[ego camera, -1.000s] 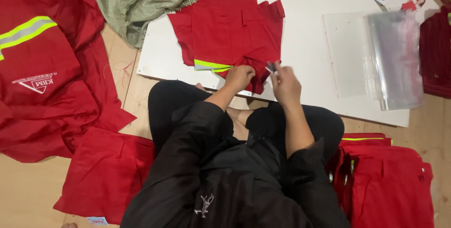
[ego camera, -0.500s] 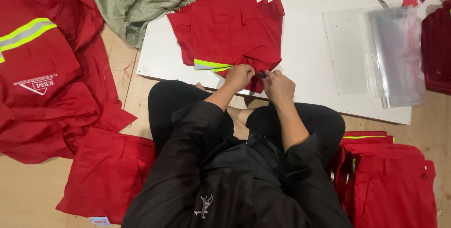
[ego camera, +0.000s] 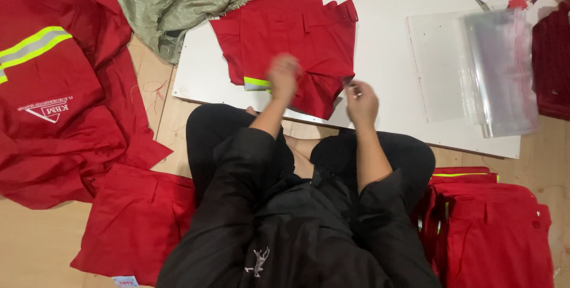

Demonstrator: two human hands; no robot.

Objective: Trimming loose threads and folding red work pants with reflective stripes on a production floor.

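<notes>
Seated person's left hand [ego camera: 283, 76] – blurred, grip unclear – rests on folded red trousers [ego camera: 297, 44] on the white tabletop [ego camera: 392, 68], steadying them; right hand [ego camera: 362, 101] pinches something small.

the hands have parted: the left hand [ego camera: 282, 76] has swept up toward eleven o'clock, blurred, over the folded red garment [ego camera: 297, 44], while the right hand [ego camera: 362, 103] has drawn off toward three, fingers pinched on something small.

So much red here: red folded trousers [ego camera: 297, 41] with a neon yellow-and-grey stripe on my white board [ego camera: 386, 56], red jacket [ego camera: 53, 104] upper left, olive-green sack [ego camera: 172, 9] up top, my black sleeves.
</notes>
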